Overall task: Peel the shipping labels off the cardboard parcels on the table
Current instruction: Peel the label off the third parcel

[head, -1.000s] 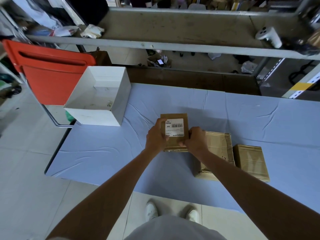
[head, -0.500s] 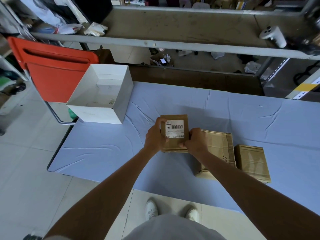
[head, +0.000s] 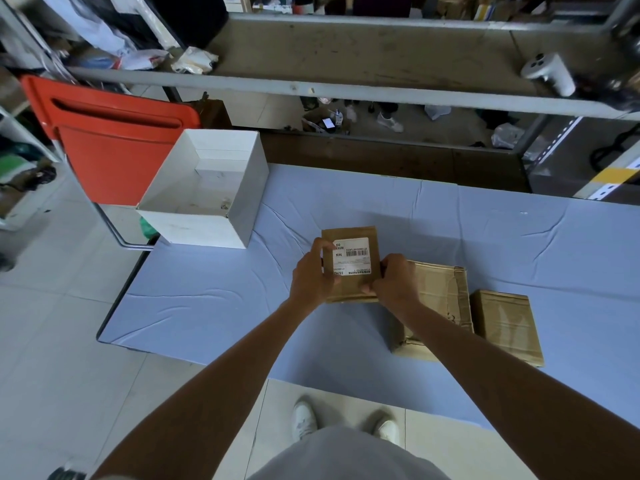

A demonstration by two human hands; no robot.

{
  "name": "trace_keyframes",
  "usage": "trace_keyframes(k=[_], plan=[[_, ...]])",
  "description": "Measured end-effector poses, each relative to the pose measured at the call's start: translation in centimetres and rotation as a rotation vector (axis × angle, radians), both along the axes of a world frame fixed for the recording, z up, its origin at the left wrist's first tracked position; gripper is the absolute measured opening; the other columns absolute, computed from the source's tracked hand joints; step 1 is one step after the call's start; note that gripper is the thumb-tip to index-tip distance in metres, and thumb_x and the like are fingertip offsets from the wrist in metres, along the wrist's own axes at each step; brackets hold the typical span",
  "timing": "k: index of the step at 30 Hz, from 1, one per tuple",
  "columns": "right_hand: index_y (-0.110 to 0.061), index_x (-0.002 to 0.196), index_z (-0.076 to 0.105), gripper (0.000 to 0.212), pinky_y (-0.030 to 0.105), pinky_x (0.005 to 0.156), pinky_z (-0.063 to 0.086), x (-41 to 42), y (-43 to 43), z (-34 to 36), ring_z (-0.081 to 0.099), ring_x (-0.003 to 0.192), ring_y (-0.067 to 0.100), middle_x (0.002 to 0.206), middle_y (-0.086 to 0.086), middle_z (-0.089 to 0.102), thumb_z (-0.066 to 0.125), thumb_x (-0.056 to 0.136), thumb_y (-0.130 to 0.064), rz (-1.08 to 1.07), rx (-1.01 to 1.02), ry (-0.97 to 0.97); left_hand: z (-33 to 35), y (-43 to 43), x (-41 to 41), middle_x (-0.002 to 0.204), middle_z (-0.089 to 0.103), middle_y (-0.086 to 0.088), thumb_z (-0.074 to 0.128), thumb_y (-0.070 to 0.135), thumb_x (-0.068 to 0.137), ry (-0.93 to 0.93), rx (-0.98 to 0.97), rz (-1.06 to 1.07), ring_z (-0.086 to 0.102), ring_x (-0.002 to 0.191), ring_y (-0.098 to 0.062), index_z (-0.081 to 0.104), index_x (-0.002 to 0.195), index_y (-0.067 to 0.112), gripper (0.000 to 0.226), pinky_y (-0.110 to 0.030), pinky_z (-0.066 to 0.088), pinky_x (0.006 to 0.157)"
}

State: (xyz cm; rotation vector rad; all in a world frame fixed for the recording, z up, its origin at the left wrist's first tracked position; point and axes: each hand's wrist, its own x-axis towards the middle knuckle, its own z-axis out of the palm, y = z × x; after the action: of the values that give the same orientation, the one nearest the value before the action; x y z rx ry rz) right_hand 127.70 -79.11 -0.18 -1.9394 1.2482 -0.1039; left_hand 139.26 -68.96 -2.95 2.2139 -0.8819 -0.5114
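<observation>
A small brown cardboard parcel (head: 360,287) lies on the blue-covered table (head: 207,299), with a white shipping label (head: 351,256) with a barcode on its top. My left hand (head: 311,275) grips the parcel's left side, thumb curled over the label's left edge. My right hand (head: 394,284) grips the parcel's near right corner. To the right lie two more brown parcels: a larger taped parcel (head: 441,299) partly under my right arm, and a smaller parcel (head: 505,323) beside it. No label shows on either.
An open white box (head: 239,209) stands at the table's far left corner. A red chair (head: 110,140) is behind it off the table. A metal shelf rail (head: 346,91) runs across the back, with a white controller (head: 549,72) on the shelf.
Both hands hold the same parcel in about the same spot. My left thumb has moved onto the label's left edge. The view has shifted slightly.
</observation>
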Motion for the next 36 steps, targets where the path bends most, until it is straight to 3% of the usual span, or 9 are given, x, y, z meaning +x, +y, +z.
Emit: trace_keyframes(k=[5, 10, 20, 23, 28, 32, 36], plan=[[-0.003, 0.084, 0.06, 0.036, 0.022, 0.048, 0.036, -0.1, 0.2, -0.1, 0.057, 0.076, 0.021, 0.08, 0.006, 0.06, 0.085, 0.059, -0.007, -0.02, 0.012, -0.015, 0.2, 0.0, 0.0, 0.119, 0.063, -0.007, 0.067, 0.015, 0.083, 0.007, -0.028, -0.004, 0.063, 0.098, -0.021, 0.039, 0.126, 0.019, 0.051, -0.035, 0.058, 0.078], [-0.003, 0.084, 0.06, 0.037, 0.032, 0.064, 0.05, -0.2, 0.2, -0.5, 0.063, 0.084, 0.027, 0.088, 0.012, 0.067, 0.086, 0.058, -0.009, -0.031, 0.007, -0.009, 0.2, 0.1, -0.3, 0.122, 0.062, -0.005, 0.066, 0.018, 0.085, 0.008, -0.042, -0.026, 0.061, 0.101, -0.02, 0.039, 0.132, 0.018, 0.055, -0.036, 0.057, 0.082], [-0.001, 0.093, 0.061, 0.046, 0.035, 0.067, 0.055, 0.1, 1.1, -1.1, 0.063, 0.087, 0.027, 0.093, 0.013, 0.065, 0.087, 0.057, -0.012, -0.026, -0.003, 0.014, -0.2, 0.4, -0.2, 0.115, 0.063, -0.004, 0.069, 0.012, 0.082, 0.004, 0.012, 0.016, 0.063, 0.099, -0.021, 0.042, 0.13, 0.022, 0.056, -0.036, 0.056, 0.084], [-0.001, 0.094, 0.061, 0.047, 0.038, 0.071, 0.057, 0.3, 1.5, -1.3, 0.063, 0.087, 0.027, 0.093, 0.013, 0.065, 0.086, 0.056, -0.012, -0.009, -0.021, 0.034, -0.1, 0.5, -0.1, 0.113, 0.063, -0.003, 0.07, 0.014, 0.082, -0.004, 0.02, 0.028, 0.062, 0.097, -0.021, 0.046, 0.125, 0.022, 0.05, -0.036, 0.054, 0.085], [-0.002, 0.094, 0.06, 0.045, 0.036, 0.068, 0.054, 0.3, 1.2, -0.9, 0.062, 0.087, 0.028, 0.092, 0.012, 0.065, 0.084, 0.058, -0.011, 0.021, -0.041, 0.038, -0.4, 0.9, -0.8, 0.113, 0.058, -0.007, 0.065, 0.007, 0.082, -0.034, 0.067, 0.024, 0.057, 0.106, -0.022, 0.063, 0.1, 0.02, 0.023, -0.023, 0.044, 0.083], [-0.002, 0.089, 0.061, 0.043, 0.042, 0.071, 0.057, 0.0, 0.8, -0.7, 0.064, 0.085, 0.03, 0.089, 0.014, 0.066, 0.086, 0.055, -0.013, 0.01, -0.044, 0.037, 0.0, 0.9, -0.8, 0.117, 0.059, -0.003, 0.067, 0.009, 0.079, -0.003, 0.013, 0.01, 0.058, 0.105, -0.022, 0.052, 0.111, 0.022, 0.038, -0.031, 0.053, 0.083], [0.0, 0.088, 0.064, 0.041, 0.033, 0.066, 0.053, -0.2, 0.8, -0.8, 0.063, 0.083, 0.027, 0.088, 0.012, 0.066, 0.087, 0.057, -0.012, -0.023, -0.01, 0.021, 0.3, 0.8, -0.9, 0.117, 0.062, -0.002, 0.067, 0.013, 0.081, -0.001, -0.009, 0.02, 0.06, 0.104, -0.021, 0.041, 0.129, 0.025, 0.056, -0.039, 0.054, 0.088]])
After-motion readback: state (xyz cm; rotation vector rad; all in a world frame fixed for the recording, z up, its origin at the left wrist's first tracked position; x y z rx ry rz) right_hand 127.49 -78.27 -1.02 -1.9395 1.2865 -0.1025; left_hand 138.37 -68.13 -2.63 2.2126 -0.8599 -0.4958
